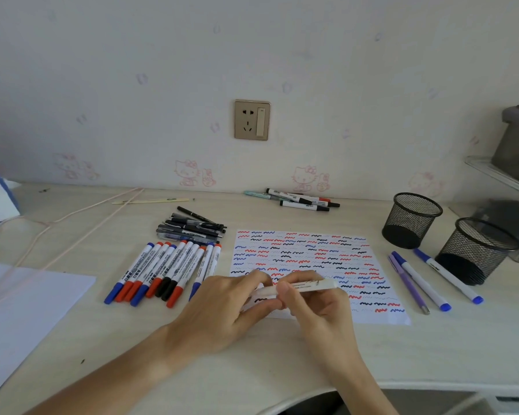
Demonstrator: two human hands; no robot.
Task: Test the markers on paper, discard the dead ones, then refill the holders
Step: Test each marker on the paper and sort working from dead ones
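Both of my hands hold one white marker (pixel 309 286) level above the near left part of the test paper (pixel 312 259), which is covered in red, blue and black squiggles. My left hand (pixel 231 307) pinches its left end and my right hand (pixel 315 307) grips its barrel. A row of several red-, blue- and black-capped markers (pixel 165 271) lies left of the paper. Two black mesh holders (pixel 411 220) (pixel 477 250) stand at the right, both look empty. Three pens (pixel 432 277) lie between the paper and the holders.
A pile of dark pens (pixel 192 227) lies behind the marker row. Several more markers (pixel 300 200) sit by the wall. A white sheet (pixel 21 310) covers the near left corner. A pink cord (pixel 81 223) runs across the left of the desk. A shelf (pixel 504 175) juts out at the right.
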